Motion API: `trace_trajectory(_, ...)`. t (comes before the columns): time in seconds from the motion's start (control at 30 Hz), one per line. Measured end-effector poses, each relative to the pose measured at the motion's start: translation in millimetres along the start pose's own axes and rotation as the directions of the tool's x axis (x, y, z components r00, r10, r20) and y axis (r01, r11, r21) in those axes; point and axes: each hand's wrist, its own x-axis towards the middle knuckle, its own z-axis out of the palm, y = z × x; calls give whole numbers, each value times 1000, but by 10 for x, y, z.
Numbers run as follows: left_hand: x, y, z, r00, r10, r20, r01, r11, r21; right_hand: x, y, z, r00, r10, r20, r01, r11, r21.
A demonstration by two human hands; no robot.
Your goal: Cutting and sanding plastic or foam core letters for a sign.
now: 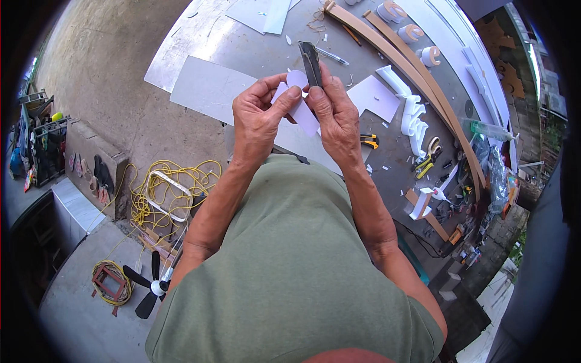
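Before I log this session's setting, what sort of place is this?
Probably a workshop: a worktable strewn with white offcuts, a yellow-and-black cutter lying on it, and long curved brown strips.

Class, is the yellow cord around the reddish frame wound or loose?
Wound up: the yellow cord lies in close, overlapping loops around the reddish frame.

Informal workshop: the worktable [203, 42] bore a utility knife [371, 141], other hand tools [426, 166] and white offcuts [413, 112]; tangled yellow cord [140, 214] covered part of the floor [103, 91].
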Motion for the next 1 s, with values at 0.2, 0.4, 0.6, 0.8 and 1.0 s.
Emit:
trace_trajectory(0.2,-10,-23,-34,999,26,32,-28,998,52,-84,-151,8,994,105,-7,-105,994,-4)
trace_trajectory(0.4,-59,3,75,984,164,-62,-152,974,169,-257,-270,50,999,40,-15,-41,995,-92)
trace_trajectory(0.6,-96,64,170,967,256,4,-246,927,282,-188,-278,-33,999,-43,24,46,982,-183)
trace_trajectory(0.8,-104,89,220,970,244,-13,-235,946,222,-160,-387,-41,999,42,2,-42,997,-61)
trace_trajectory(1.0,-76,82,179,968,248,-22,-233,935,266,-259,-358,-42,1000,-12,-29,8,988,-155)
